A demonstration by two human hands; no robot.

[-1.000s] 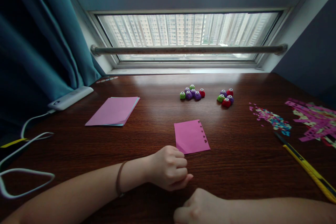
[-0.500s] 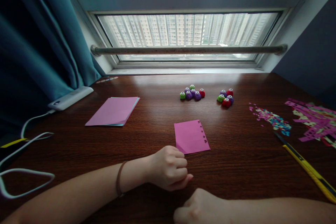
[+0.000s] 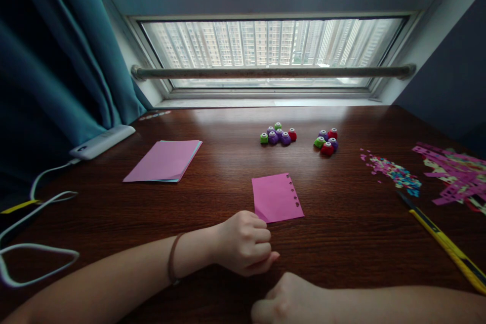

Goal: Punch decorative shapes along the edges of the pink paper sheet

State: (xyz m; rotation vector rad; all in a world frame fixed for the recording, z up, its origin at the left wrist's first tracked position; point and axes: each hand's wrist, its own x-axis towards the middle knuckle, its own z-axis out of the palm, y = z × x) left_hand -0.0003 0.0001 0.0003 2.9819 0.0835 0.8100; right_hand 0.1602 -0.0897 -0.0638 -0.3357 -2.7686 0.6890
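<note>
My left hand [image 3: 246, 244] rests on the table with its fingers curled into a loose fist, and nothing shows in it. Its knuckles meet the lower left corner of a square pink sheet of paper [image 3: 275, 197], which has a row of small punched shapes along its right edge. Just below and to the right lies my right hand [image 3: 290, 301], also closed; the bottom of the frame cuts off part of it. Beyond the sheet stand two groups of small craft punches, the left group [image 3: 279, 135] and the right group [image 3: 326, 142], in green, purple and red.
A stack of coloured paper [image 3: 165, 161] lies left, near a white power strip [image 3: 102, 142] and its cable [image 3: 41, 246]. On the right are punched paper bits [image 3: 395, 172], paper strips [image 3: 455, 174] and a yellow utility knife [image 3: 442, 240] with its blade end pointing away.
</note>
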